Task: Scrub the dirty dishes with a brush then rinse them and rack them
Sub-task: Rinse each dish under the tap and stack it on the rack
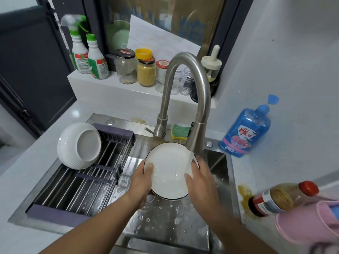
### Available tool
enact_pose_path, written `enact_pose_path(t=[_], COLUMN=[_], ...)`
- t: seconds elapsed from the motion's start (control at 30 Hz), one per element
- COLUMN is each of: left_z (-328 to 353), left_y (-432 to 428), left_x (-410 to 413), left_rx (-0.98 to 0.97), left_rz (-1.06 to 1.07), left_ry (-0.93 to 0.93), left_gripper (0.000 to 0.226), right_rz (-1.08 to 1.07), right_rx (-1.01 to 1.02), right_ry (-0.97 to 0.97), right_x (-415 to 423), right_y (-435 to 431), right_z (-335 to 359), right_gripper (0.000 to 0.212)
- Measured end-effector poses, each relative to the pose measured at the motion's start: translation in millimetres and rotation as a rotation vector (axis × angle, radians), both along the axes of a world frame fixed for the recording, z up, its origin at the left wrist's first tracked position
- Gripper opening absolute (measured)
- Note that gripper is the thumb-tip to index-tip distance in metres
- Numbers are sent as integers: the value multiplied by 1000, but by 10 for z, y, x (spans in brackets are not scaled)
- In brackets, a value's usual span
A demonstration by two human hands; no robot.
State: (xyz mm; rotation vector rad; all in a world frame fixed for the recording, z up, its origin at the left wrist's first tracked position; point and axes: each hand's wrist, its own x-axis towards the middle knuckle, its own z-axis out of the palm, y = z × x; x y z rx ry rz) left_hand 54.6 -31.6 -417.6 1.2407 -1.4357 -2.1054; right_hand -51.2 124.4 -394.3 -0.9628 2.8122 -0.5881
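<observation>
A white plate with a dark rim (167,171) is tilted under the running faucet (195,142) over the steel sink (165,217). My left hand (142,182) grips its left edge, thumb on the face. My right hand (200,178) lies with straight fingers on the plate's right side, where the water lands. A white ribbed bowl (78,145) leans upside down in the purple-framed drying rack (77,186) across the sink's left half. No brush is in view.
A green and yellow sponge (180,132) lies behind the faucet. A blue dish soap bottle (245,129) stands at the right wall. A sauce bottle (282,197) lies by a pink cloth (311,226) at the right. Jars and spray bottles line the sill.
</observation>
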Motion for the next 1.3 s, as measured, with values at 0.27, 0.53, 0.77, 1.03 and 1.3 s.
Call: enact_pose_path(t=[0.27, 0.53, 0.77, 1.03, 1.3], left_z=[37, 14, -53, -25, 245], left_y=[25, -126, -200, -88, 242], left_x=[-145, -103, 85, 169, -73], left_rx=[305, 413, 302, 534, 543], left_rz=[-145, -272, -319, -433, -318], left_ry=[-200, -196, 27, 189, 227], left_gripper=[46, 69, 55, 56, 42], right_rz=[686, 218, -62, -400, -81], right_rx=[-35, -233, -454, -409, 150], right_ry=[158, -627, -1005, -933, -412], right_x=[-56, -219, -526, -543, -285], right_y=[355, 214, 113, -143, -692], right_z=[-81, 153, 271, 180, 101], right_gripper=[39, 22, 36, 29, 75])
